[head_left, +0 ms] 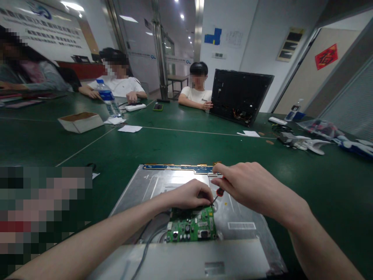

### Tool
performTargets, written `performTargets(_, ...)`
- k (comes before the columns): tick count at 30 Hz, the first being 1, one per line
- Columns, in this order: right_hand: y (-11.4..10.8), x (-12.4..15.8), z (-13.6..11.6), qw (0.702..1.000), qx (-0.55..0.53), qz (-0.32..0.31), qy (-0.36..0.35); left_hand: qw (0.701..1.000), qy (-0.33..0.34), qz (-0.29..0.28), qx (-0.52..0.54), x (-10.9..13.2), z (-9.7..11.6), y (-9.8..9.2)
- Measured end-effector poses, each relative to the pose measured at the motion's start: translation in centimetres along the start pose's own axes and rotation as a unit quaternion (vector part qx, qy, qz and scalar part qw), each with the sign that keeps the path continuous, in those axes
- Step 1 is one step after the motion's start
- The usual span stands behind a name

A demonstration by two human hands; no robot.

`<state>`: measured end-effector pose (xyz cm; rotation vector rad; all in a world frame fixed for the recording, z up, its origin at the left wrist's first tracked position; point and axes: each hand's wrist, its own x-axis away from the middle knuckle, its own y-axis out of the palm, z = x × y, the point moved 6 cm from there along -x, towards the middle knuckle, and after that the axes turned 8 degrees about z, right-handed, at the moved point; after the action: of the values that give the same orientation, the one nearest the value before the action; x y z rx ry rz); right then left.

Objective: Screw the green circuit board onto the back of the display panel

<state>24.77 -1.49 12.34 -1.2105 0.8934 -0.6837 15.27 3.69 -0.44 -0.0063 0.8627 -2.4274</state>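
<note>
A silver metal display panel lies flat before me, with a green circuit board on its middle. My right hand is closed around a screwdriver with a red and black handle. The screwdriver's thin shaft slants down to the board's upper right corner. There the fingertips of my left hand are pinched together beside the tip; whatever they hold, if anything, is hidden. Along the panel's far edge runs a narrow blue circuit strip. A grey cable curves from the board's left side toward me.
Across the green table, a person steadies an upright black screen housing. A water bottle and an open box stand at the left. Plastic wrapping and loose parts lie at the right. Other people sit at the far left.
</note>
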Motion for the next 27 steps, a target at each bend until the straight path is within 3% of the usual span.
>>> performTargets(10,-1.1,0.9,-1.1,0.993,-0.103,-0.015,-0.052,1.0,-0.008,-0.014,0.013,-0.1,-0.4,0.2)
performTargets(16,-0.8,0.6,-0.8,0.998,-0.053,-0.019,0.007,1.0,0.0,-0.013,0.002,-0.1,0.0,0.0)
performTargets(20,-0.4,0.2,-0.6,0.999,-0.032,-0.021,-0.003,1.0,0.004,0.003,0.012,0.0,-0.1,-0.1)
performTargets(27,-1.0,0.8,-0.3,0.995,-0.101,-0.018,-0.016,1.0,-0.004,-0.007,0.022,-0.1,0.1,0.1)
